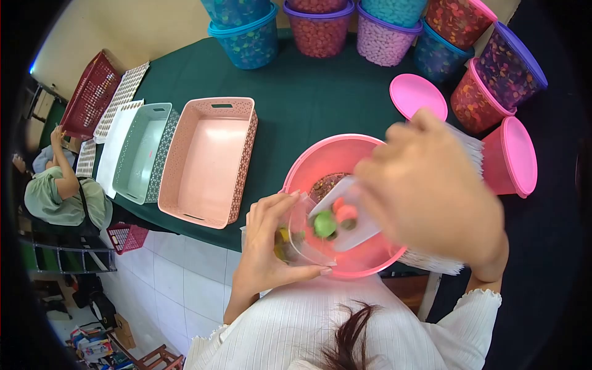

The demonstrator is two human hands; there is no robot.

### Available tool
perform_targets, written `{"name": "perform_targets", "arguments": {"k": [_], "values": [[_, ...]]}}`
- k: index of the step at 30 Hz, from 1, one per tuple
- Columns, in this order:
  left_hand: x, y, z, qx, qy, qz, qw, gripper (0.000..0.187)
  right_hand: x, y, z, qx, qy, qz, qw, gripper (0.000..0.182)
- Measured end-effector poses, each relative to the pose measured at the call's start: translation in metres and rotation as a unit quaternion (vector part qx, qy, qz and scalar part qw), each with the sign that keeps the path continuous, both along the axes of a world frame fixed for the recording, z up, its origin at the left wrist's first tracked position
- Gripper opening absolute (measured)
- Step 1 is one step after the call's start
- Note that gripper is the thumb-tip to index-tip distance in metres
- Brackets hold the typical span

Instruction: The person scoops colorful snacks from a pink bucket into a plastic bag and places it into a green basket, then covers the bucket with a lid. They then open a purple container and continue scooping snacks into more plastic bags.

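Note:
Over a pink bucket [320,146], my left hand [266,246] holds a clear plastic pouch [302,237] open between thumb and fingers. Some yellow and green pieces show inside the pouch. My right hand [431,191], blurred by motion, is closed around a whitish translucent scoop [364,231]. Green and coral-red round pieces [325,224] lie on the scoop, tilted toward the pouch's mouth. Small brown bits [327,185] show at the bottom of the bucket.
A peach basket [206,160] and a green basket [143,153] stand left. Lidded tubs [320,34] line the back and right. A pink lid [418,97] lies beyond the bucket, near stacked clear pouches [465,148]. Another person [58,191] is at far left.

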State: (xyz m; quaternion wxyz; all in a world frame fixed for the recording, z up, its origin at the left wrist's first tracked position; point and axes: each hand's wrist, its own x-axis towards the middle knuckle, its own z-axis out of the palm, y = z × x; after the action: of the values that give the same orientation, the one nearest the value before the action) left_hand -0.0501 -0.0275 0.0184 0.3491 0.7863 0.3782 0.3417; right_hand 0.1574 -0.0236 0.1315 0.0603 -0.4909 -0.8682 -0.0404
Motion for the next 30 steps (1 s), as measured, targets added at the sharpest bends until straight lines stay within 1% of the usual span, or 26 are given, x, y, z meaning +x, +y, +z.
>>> {"name": "perform_targets", "arguments": {"k": [3,5,6,8,9,10,12,14,15,17,18,19,20,21,22,23,24,25,26,27,28,29,30], "values": [[0.001,0.001,0.002,0.004,0.010,-0.001,1.000,0.093,-0.020,-0.015,-0.005,0.014,-0.021,0.015,1.000,0.012],[0.001,0.000,0.002,0.004,0.011,-0.004,1.000,0.092,-0.019,-0.022,0.003,0.073,0.004,-0.050,0.996,0.012],[0.000,-0.001,0.001,-0.010,-0.004,-0.001,1.000,0.091,-0.015,-0.023,0.004,0.074,0.003,-0.048,0.996,0.012],[0.000,-0.001,0.002,-0.021,-0.024,0.007,0.999,0.091,0.003,-0.024,0.007,0.113,-0.005,-0.151,0.982,0.011],[0.000,-0.001,0.003,-0.018,-0.025,0.004,1.000,0.091,0.009,-0.024,-0.004,0.074,-0.021,-0.152,0.985,0.009],[-0.001,-0.001,0.003,-0.015,-0.026,0.001,1.000,0.091,0.012,-0.022,-0.025,0.035,-0.037,-0.153,0.987,0.009],[0.001,-0.002,0.004,-0.002,-0.025,-0.002,1.000,0.093,0.009,-0.023,-0.081,-0.068,-0.110,-0.105,0.986,0.009],[0.004,-0.002,0.003,0.010,-0.022,-0.011,1.000,0.095,0.007,-0.026,-0.133,-0.162,-0.112,-0.080,0.977,0.014],[0.004,-0.003,0.002,0.004,-0.039,-0.013,0.999,0.096,0.008,-0.030,-0.138,-0.160,-0.112,-0.080,0.977,0.014],[0.005,-0.003,0.000,0.002,-0.056,-0.011,0.998,0.097,0.009,-0.033,-0.138,-0.121,0.021,-0.037,0.992,0.023],[0.006,-0.004,-0.001,0.000,-0.062,-0.002,0.998,0.099,0.011,-0.037,-0.130,-0.118,0.021,-0.034,0.992,0.023],[0.007,-0.006,-0.001,-0.003,-0.068,0.006,0.998,0.101,0.011,-0.042,-0.106,-0.182,0.152,-0.013,0.972,0.030],[0.009,-0.008,0.000,0.001,-0.071,0.007,0.997,0.101,0.010,-0.046,-0.090,-0.240,0.277,0.008,0.930,0.037],[0.012,-0.010,0.001,0.011,-0.066,0.038,0.997,0.102,0.007,-0.051,-0.086,-0.236,0.274,0.009,0.932,0.037],[0.014,-0.013,0.003,0.020,-0.062,0.069,0.995,0.103,-0.002,-0.059,-0.085,-0.266,0.416,0.022,0.870,0.043],[0.015,-0.015,0.007,0.024,-0.065,0.070,0.995,0.103,-0.013,-0.066,-0.085,-0.290,0.547,0.035,0.784,0.049],[0.016,-0.019,0.012,0.072,-0.020,0.079,0.994,0.103,-0.025,-0.068,-0.088,-0.225,0.565,0.007,0.793,0.042],[0.017,-0.022,0.016,0.119,0.025,0.087,0.989,0.102,-0.032,-0.068,-0.091,-0.223,0.564,0.008,0.795,0.042],[0.017,-0.024,0.016,0.122,0.024,0.088,0.988,0.102,-0.037,-0.068,-0.094,-0.243,0.635,-0.055,0.732,0.036],[0.015,-0.027,0.016,0.086,-0.073,0.046,0.993,0.096,-0.039,-0.068,-0.099,-0.260,0.697,-0.117,0.658,0.031],[0.013,-0.029,0.017,0.050,-0.168,0.003,0.985,0.090,-0.039,-0.065,-0.107,-0.190,0.721,-0.080,0.661,0.022],[0.010,-0.030,0.019,0.054,-0.168,0.005,0.984,0.090,-0.039,-0.068,-0.107,-0.190,0.721,-0.076,0.662,0.022],[0.006,-0.030,0.022,-0.012,-0.213,-0.001,0.977,0.083,-0.041,-0.071,-0.103,-0.178,0.756,-0.069,0.626,0.020]]}}
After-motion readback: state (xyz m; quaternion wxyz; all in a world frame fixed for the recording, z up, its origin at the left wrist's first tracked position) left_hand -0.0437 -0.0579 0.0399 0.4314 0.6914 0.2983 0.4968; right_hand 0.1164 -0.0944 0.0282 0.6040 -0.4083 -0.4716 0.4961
